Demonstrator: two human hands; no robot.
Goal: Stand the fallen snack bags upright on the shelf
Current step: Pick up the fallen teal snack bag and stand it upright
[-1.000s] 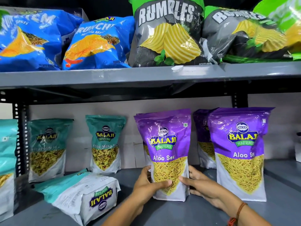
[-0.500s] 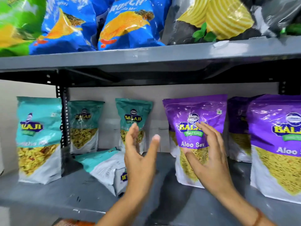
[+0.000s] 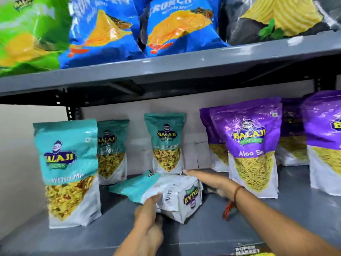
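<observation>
Both hands are on the fallen bag (image 3: 166, 193), a teal and white one lying flat near the front of the lower shelf (image 3: 212, 235), back side up with the barcode showing and the logo upside down. The left hand (image 3: 147, 209) has its fingers curled on the near edge of it, so it looks like a grip. The right hand (image 3: 208, 180) lies flat and open along the bag's far right side, touching it, with a red thread on the wrist.

Just left of it a teal bag (image 3: 68, 172) stands upright, and a purple bag (image 3: 252, 145) stands to the right. Further back two more teal ones stand at the wall. The upper shelf (image 3: 166, 69) has blue and green chip bags, pretty blurry.
</observation>
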